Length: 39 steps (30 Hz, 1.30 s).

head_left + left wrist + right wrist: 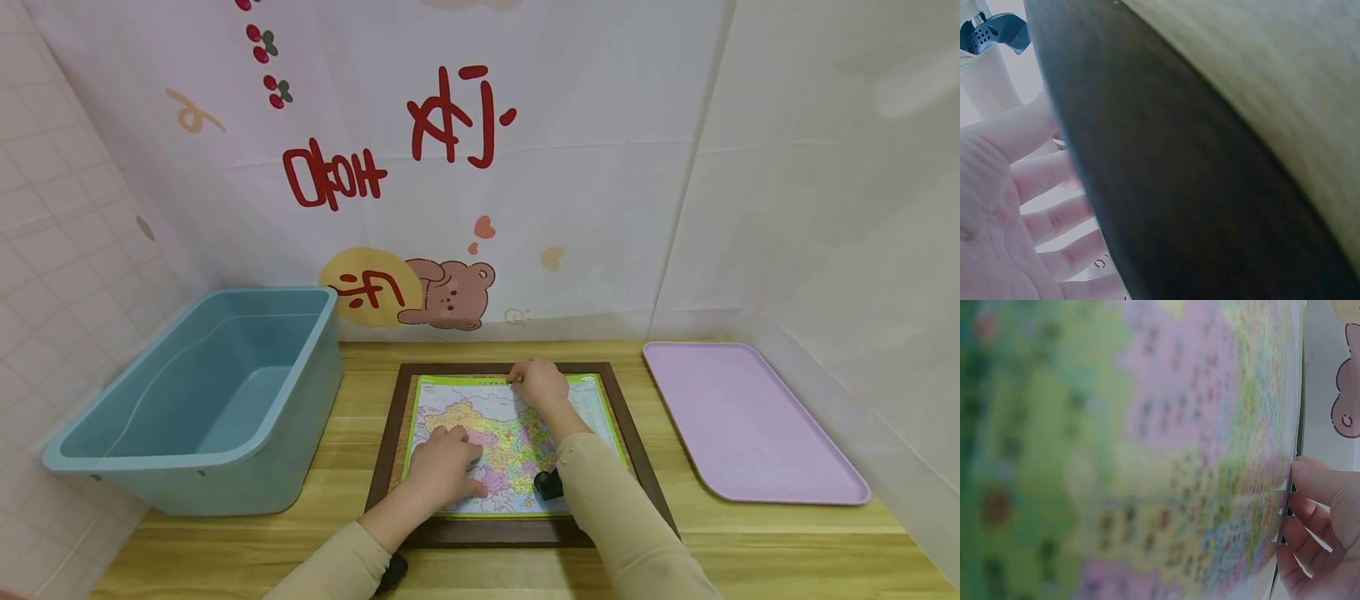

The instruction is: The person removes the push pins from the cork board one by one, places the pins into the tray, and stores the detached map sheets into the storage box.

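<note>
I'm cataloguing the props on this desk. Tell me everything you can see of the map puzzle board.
The map puzzle board is a flat rectangle with a dark brown, wood-looking frame and a green-edged, glossy map in pink, yellow, green and blue patches. It lies flat on the wooden table, between the blue tub and the pink tray. The left hand rests on its near-left part; the right hand has its fingertips at the far edge.
</note>
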Available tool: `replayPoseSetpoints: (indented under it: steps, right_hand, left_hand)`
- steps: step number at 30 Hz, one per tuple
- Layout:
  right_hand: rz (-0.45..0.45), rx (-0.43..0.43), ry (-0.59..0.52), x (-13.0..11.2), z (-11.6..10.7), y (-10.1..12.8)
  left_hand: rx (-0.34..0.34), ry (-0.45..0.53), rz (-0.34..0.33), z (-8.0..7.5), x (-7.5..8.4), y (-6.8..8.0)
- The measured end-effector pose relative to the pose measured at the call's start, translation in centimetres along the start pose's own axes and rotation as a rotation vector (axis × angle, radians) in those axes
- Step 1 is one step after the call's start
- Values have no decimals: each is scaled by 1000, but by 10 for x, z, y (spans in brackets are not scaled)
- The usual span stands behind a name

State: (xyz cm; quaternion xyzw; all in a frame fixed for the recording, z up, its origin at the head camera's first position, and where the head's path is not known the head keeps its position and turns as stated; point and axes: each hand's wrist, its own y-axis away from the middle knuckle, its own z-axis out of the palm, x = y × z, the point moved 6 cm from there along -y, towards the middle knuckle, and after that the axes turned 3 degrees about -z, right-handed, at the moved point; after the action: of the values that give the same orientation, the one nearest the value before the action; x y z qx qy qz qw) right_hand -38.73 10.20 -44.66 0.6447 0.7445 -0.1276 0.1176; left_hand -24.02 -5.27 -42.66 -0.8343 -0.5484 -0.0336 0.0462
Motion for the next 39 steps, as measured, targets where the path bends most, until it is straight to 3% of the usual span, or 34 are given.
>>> replayPoseSetpoints:
  steps: [9, 16, 28, 39]
  right_hand:
    - [-46, 7, -133, 5, 1, 0]
    - [-97, 8, -174, 7, 0, 0]
    - [-69, 14, -266, 10, 0, -1]
    - [-30, 28, -256, 11, 3, -4]
  left_hand:
    - [5, -1, -1, 1, 0, -1]
    - [5, 4, -2, 1, 0, -1]
    - [5, 3, 7, 2, 0, 0]
    - [12, 0, 9, 0, 1, 0]
